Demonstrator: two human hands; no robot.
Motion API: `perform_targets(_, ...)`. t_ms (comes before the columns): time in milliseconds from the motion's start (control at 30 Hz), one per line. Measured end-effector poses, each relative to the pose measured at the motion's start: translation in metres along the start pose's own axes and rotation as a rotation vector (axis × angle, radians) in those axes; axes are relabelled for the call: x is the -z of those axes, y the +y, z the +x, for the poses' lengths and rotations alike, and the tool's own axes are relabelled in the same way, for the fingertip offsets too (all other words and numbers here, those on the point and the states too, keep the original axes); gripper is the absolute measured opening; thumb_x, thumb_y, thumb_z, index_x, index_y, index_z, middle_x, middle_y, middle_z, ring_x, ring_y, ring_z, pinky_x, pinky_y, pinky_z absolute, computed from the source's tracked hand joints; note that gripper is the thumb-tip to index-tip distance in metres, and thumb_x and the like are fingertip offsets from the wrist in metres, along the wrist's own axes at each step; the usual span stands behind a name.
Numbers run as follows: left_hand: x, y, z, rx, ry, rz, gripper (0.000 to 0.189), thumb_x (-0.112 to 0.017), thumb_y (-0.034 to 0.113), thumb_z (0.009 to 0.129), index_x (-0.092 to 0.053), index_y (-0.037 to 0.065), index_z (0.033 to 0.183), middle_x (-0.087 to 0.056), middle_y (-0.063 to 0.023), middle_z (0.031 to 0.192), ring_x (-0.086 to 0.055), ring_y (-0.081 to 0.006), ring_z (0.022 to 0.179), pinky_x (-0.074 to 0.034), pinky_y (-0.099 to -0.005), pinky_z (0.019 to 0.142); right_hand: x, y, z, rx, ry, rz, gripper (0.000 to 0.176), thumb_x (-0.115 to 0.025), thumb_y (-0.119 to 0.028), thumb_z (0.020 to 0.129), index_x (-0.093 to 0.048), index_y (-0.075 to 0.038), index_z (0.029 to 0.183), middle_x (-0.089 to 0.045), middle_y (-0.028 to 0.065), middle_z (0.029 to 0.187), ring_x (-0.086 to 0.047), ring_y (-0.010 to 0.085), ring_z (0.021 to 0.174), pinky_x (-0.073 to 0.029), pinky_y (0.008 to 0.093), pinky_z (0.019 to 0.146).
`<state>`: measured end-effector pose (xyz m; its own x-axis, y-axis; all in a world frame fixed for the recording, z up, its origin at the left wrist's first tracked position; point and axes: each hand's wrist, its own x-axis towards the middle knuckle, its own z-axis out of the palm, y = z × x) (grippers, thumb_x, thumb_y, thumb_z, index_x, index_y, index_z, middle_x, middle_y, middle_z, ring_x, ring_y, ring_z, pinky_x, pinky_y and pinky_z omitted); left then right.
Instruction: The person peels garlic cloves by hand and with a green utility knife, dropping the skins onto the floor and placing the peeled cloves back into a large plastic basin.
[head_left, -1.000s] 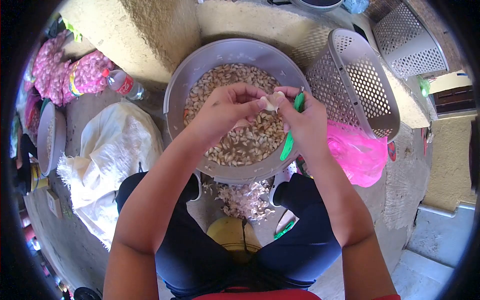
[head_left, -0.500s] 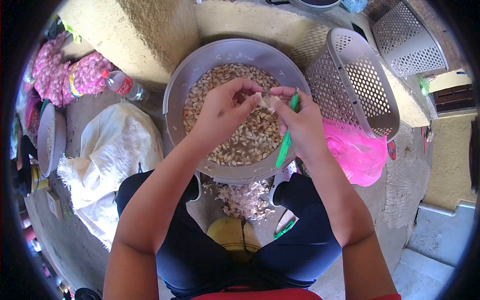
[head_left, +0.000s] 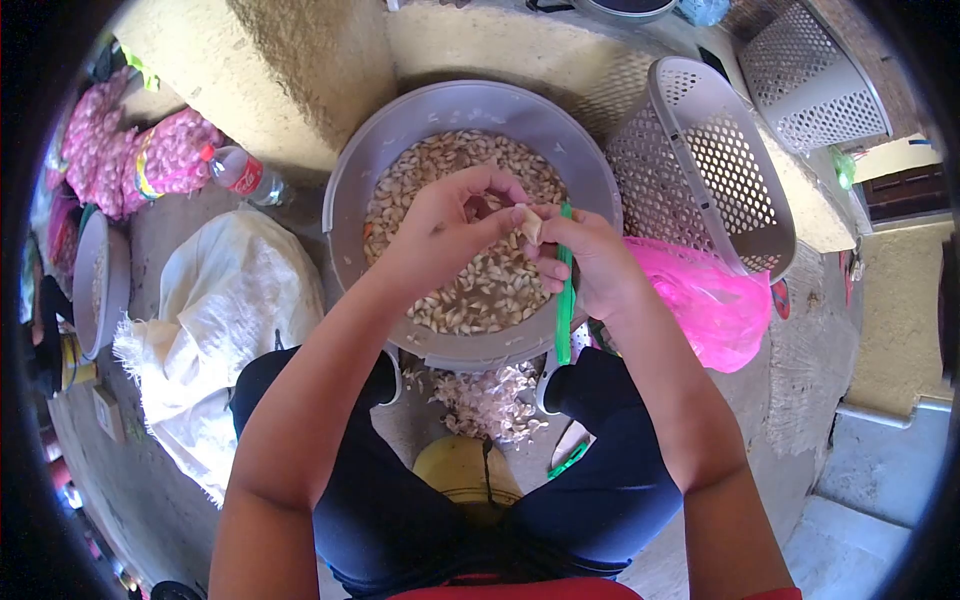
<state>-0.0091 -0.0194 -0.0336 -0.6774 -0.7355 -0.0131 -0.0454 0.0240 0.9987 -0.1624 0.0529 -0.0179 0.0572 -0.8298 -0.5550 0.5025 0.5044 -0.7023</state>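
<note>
Over a large grey basin [head_left: 345, 150] of pale garlic cloves in water, my two hands meet near its middle. My left hand [head_left: 462, 222] pinches a small pale clove [head_left: 531, 226] between thumb and fingers. My right hand [head_left: 592, 262] touches the same clove with its fingertips and also holds a green-handled tool [head_left: 566, 300], which points down toward me past the basin's near rim. The tool's blade is hidden. Below the basin, a pile of peeled skins [head_left: 490, 402] lies on the floor between my feet.
To the right stand a perforated grey basket [head_left: 668, 185] and a pink plastic bag [head_left: 700, 305]. On the left are a white woven sack [head_left: 235, 290], a plastic bottle [head_left: 246, 175], net bags of garlic [head_left: 175, 150] and a smaller basin [head_left: 118, 285]. A yellow container [head_left: 465, 468] sits between my legs.
My right hand has lowered and moved slightly left, and the green tool has swung from slanted to nearly upright in view. The clove between my hands has turned and shifted down.
</note>
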Motion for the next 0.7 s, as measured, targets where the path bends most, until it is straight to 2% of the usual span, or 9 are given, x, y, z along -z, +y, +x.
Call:
perform_targets(67, 0.001, 0.0, -0.001, 0.024, 0.02, 0.048, 0.016, -0.062, 0.009, 0.076, -0.057, 0.003, 0.09, -0.054, -0.0002, 0.077, -0.046, -0.0059, 0.067, -0.039, -0.0203, 0.06, 0.003, 0.003, 0.003, -0.009, 0.002, -0.023, 0.015, -0.052, -0.007, 0.071, -0.053, -0.003, 0.085, -0.05, 0.0023, 0.064, -0.04, 0.0066, 0.042, -0.03, 0.0208, 0.039)
perform_targets(167, 0.001, -0.009, 0.001, -0.137, 0.033, 0.171, 0.022, -0.059, 0.01, 0.079, -0.056, 0.004, 0.1, -0.052, 0.0007, 0.08, -0.046, -0.0042, 0.064, -0.039, -0.0183, 0.057, 0.009, 0.006, 0.007, -0.04, -0.016, 0.02, 0.015, -0.053, -0.007, 0.071, -0.052, -0.003, 0.085, -0.049, 0.0019, 0.064, -0.039, 0.0062, 0.042, -0.03, 0.0203, 0.039)
perform_targets(300, 0.006, -0.01, 0.002, -0.087, 0.056, 0.195, 0.023, -0.057, 0.009, 0.08, -0.056, 0.004, 0.102, -0.051, -0.0002, 0.083, -0.046, -0.0048, 0.063, -0.039, -0.0186, 0.056, 0.025, -0.007, 0.011, 0.056, -0.054, 0.125, 0.017, -0.054, -0.008, 0.071, -0.052, -0.003, 0.087, -0.047, 0.0005, 0.062, -0.037, 0.0053, 0.042, -0.03, 0.0198, 0.04)
perform_targets(367, 0.007, -0.011, 0.002, -0.051, 0.08, 0.203, 0.021, -0.057, 0.009, 0.08, -0.056, 0.004, 0.101, -0.052, -0.0003, 0.081, -0.046, -0.0051, 0.062, -0.04, -0.019, 0.056, 0.05, -0.024, 0.015, 0.179, -0.115, 0.213, 0.019, -0.053, -0.007, 0.071, -0.051, -0.003, 0.09, -0.046, -0.0003, 0.062, -0.037, 0.0047, 0.042, -0.031, 0.0199, 0.04)
perform_targets(433, 0.007, -0.007, 0.0, -0.011, 0.096, 0.171, 0.019, -0.057, 0.009, 0.08, -0.056, 0.004, 0.099, -0.052, -0.0004, 0.079, -0.046, -0.0053, 0.06, -0.04, -0.0193, 0.054, 0.082, -0.058, 0.011, 0.425, -0.031, 0.353, 0.019, -0.05, -0.006, 0.072, -0.051, -0.002, 0.091, -0.044, -0.0011, 0.062, -0.037, 0.0048, 0.043, -0.032, 0.0198, 0.041)
perform_targets(500, 0.006, -0.009, -0.002, -0.011, 0.102, 0.188, 0.018, -0.056, 0.01, 0.08, -0.057, 0.003, 0.097, -0.052, -0.0003, 0.077, -0.046, -0.0054, 0.059, -0.04, -0.0197, 0.053, 0.125, -0.08, 0.005, 0.64, 0.113, 0.539, 0.02, -0.048, -0.005, 0.074, -0.049, -0.003, 0.094, -0.041, -0.0014, 0.06, -0.037, 0.005, 0.045, -0.033, 0.0201, 0.042)
perform_targets(533, 0.006, -0.013, -0.002, -0.033, 0.099, 0.223, 0.017, -0.056, 0.01, 0.081, -0.057, 0.003, 0.096, -0.053, -0.0001, 0.075, -0.046, -0.0054, 0.058, -0.039, -0.0198, 0.053, 0.14, -0.082, 0.004, 0.677, 0.298, 0.59, 0.023, -0.047, -0.004, 0.074, -0.047, -0.003, 0.098, -0.038, -0.0019, 0.059, -0.037, 0.0054, 0.046, -0.034, 0.0204, 0.042)
perform_targets(600, 0.005, -0.012, 0.0, -0.045, 0.082, 0.286, 0.016, -0.056, 0.011, 0.081, -0.058, 0.003, 0.095, -0.053, 0.0003, 0.073, -0.046, -0.0053, 0.058, -0.039, -0.0199, 0.052, 0.171, -0.074, 0.014, 0.536, 0.402, 0.59, 0.02, -0.048, -0.003, 0.075, -0.048, -0.004, 0.095, -0.04, -0.0017, 0.06, -0.037, 0.0059, 0.046, -0.034, 0.0205, 0.043)
perform_targets(700, 0.004, -0.007, -0.001, 0.007, 0.062, 0.31, 0.017, -0.056, 0.014, 0.081, -0.058, 0.003, 0.095, -0.053, 0.0008, 0.071, -0.045, -0.0051, 0.057, -0.039, -0.0197, 0.052, 0.129, -0.05, 0.023, 0.381, 0.223, 0.385, 0.017, -0.051, -0.004, 0.075, -0.052, -0.003, 0.093, -0.046, -0.001, 0.062, -0.039, 0.0061, 0.047, -0.035, 0.0201, 0.042)
